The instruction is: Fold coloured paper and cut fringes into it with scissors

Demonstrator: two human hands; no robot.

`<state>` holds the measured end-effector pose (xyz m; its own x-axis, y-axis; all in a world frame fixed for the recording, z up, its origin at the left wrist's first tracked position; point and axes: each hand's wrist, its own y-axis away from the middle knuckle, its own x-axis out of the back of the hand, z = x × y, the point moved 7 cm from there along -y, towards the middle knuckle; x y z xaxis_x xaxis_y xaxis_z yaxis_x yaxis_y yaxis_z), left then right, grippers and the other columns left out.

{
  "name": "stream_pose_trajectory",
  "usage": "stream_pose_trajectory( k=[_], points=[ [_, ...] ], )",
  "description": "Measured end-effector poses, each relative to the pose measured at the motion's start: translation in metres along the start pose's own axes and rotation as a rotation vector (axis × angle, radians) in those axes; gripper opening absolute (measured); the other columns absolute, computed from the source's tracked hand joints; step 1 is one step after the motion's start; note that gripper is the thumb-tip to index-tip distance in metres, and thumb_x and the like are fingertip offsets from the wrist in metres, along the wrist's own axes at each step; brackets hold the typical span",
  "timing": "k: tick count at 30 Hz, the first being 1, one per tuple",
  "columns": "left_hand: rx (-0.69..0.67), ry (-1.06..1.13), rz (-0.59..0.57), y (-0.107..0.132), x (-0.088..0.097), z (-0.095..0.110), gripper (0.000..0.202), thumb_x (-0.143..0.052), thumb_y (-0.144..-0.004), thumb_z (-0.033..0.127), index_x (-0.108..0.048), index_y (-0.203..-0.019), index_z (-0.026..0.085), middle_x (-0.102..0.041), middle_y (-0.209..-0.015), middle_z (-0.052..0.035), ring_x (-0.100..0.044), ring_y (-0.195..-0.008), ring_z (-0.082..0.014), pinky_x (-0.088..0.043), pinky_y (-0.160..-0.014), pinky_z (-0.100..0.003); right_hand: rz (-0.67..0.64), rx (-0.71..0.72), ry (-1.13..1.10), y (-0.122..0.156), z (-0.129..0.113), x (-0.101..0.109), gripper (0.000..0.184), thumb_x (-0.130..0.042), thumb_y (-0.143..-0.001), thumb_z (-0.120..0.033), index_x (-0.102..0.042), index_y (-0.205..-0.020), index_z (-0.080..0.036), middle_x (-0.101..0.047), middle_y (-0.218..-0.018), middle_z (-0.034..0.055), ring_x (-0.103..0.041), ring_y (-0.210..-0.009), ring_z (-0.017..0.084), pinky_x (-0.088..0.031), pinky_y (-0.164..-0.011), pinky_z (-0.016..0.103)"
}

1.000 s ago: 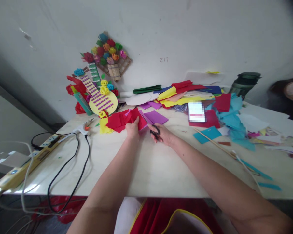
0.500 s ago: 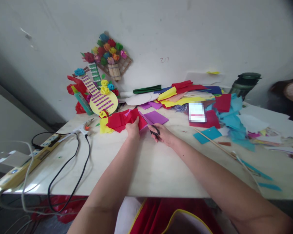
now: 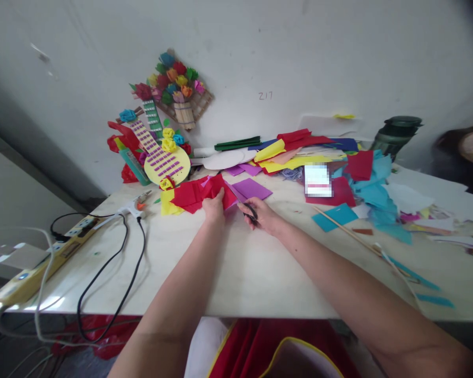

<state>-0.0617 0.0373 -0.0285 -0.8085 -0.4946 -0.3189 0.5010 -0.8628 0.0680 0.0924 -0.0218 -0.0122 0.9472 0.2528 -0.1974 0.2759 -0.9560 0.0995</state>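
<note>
My left hand (image 3: 214, 206) grips a piece of red paper (image 3: 216, 188), thumb on top, above the table's middle. In my right hand (image 3: 260, 215) is a pair of black-handled scissors (image 3: 249, 211), its blades pointing up and left along the red paper's right edge. Purple paper (image 3: 252, 189) lies just behind the scissors. More red paper (image 3: 187, 195) and a yellow piece (image 3: 170, 203) spread out left of my left hand. Whether the blades bite into the paper is too small to tell.
A yellow paper guitar (image 3: 167, 167) and a glue bottle (image 3: 134, 165) stand at the back left. A glue gun (image 3: 136, 206) and power strip (image 3: 63, 252) with cables lie left. Stacked coloured paper (image 3: 299, 149), a phone (image 3: 318, 181), a stick (image 3: 347, 231) and a dark bottle (image 3: 396, 137) are right.
The scissors' handles have come closer together in my right hand. My left hand and the red paper stay almost where they were.
</note>
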Motion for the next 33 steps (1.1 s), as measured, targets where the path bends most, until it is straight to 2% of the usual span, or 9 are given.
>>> stream_pose_trajectory(
  k=[9, 18, 27, 33],
  points=[
    [0.025, 0.117, -0.055, 0.014, -0.006, 0.008, 0.03, -0.076, -0.053, 0.026, -0.063, -0.075, 0.011, -0.068, -0.079, -0.0104, -0.066, -0.069, -0.0217, -0.053, -0.065, -0.033, -0.059, 0.032, 0.027, 0.006, -0.011, -0.006, 0.049, -0.068, -0.063, -0.059, -0.039, -0.074, -0.02, -0.05, -0.039, -0.0068, -0.043, -0.028, 0.007, -0.03, -0.025, 0.015],
    [0.03, 0.141, -0.077, 0.018, -0.01, 0.008, 0.03, -0.078, -0.052, 0.025, -0.063, -0.073, 0.01, -0.067, -0.075, -0.0097, -0.065, -0.067, -0.0208, -0.052, -0.064, -0.033, -0.045, 0.056, 0.028, 0.001, -0.011, -0.002, 0.048, -0.067, -0.063, -0.06, -0.041, -0.073, -0.02, -0.052, -0.04, -0.006, -0.043, -0.028, 0.007, -0.032, -0.026, 0.016],
    [0.043, 0.128, -0.049, 0.018, -0.01, 0.005, 0.028, -0.077, -0.053, 0.026, -0.063, -0.072, 0.011, -0.067, -0.074, -0.0093, -0.064, -0.064, -0.0197, -0.052, -0.06, -0.032, -0.008, 0.042, 0.009, -0.001, -0.007, -0.002, 0.048, -0.067, -0.064, -0.058, -0.041, -0.079, -0.021, -0.051, -0.041, -0.007, -0.042, -0.029, 0.007, -0.034, -0.028, 0.017],
    [0.022, 0.043, -0.012, 0.017, -0.008, 0.004, 0.029, -0.077, -0.054, 0.03, -0.062, -0.07, 0.011, -0.067, -0.074, -0.0095, -0.064, -0.065, -0.0198, -0.052, -0.06, -0.031, 0.026, 0.044, 0.018, -0.002, -0.005, -0.001, 0.049, -0.068, -0.063, -0.058, -0.041, -0.079, -0.021, -0.05, -0.041, -0.0074, -0.042, -0.03, 0.007, -0.034, -0.029, 0.017]
  ],
)
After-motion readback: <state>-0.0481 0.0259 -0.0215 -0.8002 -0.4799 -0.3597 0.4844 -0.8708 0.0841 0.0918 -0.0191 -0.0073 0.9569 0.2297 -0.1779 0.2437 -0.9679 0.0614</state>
